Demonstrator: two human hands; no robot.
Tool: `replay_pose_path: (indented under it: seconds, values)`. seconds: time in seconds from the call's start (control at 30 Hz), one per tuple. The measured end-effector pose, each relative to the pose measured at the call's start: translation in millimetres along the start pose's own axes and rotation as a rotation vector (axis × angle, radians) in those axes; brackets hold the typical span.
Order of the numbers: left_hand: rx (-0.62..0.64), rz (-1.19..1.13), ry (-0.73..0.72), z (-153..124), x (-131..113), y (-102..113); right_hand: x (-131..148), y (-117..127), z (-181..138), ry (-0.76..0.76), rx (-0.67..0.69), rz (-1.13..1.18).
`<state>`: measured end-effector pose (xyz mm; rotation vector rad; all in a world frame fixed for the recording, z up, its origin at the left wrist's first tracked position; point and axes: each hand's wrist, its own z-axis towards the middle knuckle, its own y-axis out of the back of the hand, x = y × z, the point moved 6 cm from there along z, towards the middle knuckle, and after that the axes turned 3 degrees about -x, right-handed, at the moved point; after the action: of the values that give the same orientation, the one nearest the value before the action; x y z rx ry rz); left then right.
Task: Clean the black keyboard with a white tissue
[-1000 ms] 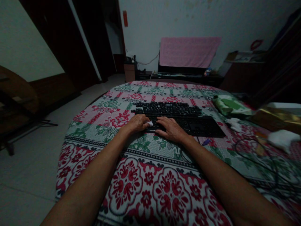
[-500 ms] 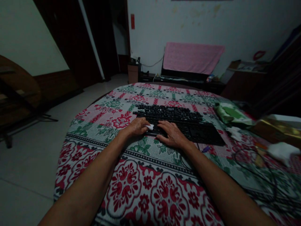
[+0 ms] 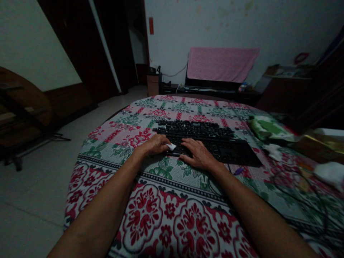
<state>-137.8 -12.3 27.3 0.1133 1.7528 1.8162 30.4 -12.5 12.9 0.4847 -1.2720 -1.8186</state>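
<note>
A black keyboard [image 3: 215, 138] lies across a floral cloth [image 3: 172, 215] covering a round table. My left hand [image 3: 154, 144] rests at the keyboard's near left corner, its fingers pinched on a small white wad [image 3: 171, 146] that touches the keys. My right hand [image 3: 197, 154] lies flat on the keyboard's front edge beside it, fingers spread and holding nothing. A thin cable [image 3: 231, 171] trails from the keyboard toward me under my right forearm.
To the right on the table lie a green-and-white packet [image 3: 268, 128], white crumpled pieces [image 3: 330, 172], a gold-coloured box [image 3: 319, 145] and loose black cables [image 3: 303, 193]. Behind the table a pink cloth [image 3: 221, 64] covers a screen on a low cabinet. A dark chair [image 3: 21, 114] stands left.
Both hands stay on the keyboard's near left part with the white wad in the left one. Only the view has shifted slightly.
</note>
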Motion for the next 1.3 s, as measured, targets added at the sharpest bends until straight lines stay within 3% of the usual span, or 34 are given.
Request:
replay_pose_path:
  seconds: [0.23,0.37,0.47,0.6,0.77,0.93,1.07,1.2,1.3]
  values:
    - [0.148,0.032,0.009,1,-2,1,-1,0,0,-0.002,0.007,0.016]
    - [0.196,0.029,0.09,-2,9,3,-2,0,0,-0.006,0.013,0.03]
    - [0.158,-0.034,0.136,-2,14,5,-2,1,0,-0.008,0.009,0.027]
    - [-0.015,-0.209,0.154,-1,14,11,-1,1,1,-0.007,0.009,0.022]
    - [0.121,-0.361,0.13,-2,5,-3,-1,0,1,-0.013,0.011,0.017]
    - [0.171,-0.15,0.076,1,-4,-4,0,0,1,-0.004,0.004,0.018]
    - [0.203,-0.196,0.169,-5,12,1,0,1,1,-0.006,0.001,0.017]
    - [0.11,-0.391,0.373,-18,40,13,-1,0,1,-0.005,0.0,0.024]
    - [0.117,-0.464,0.412,-21,45,12,-3,-1,1,-0.011,-0.01,0.032]
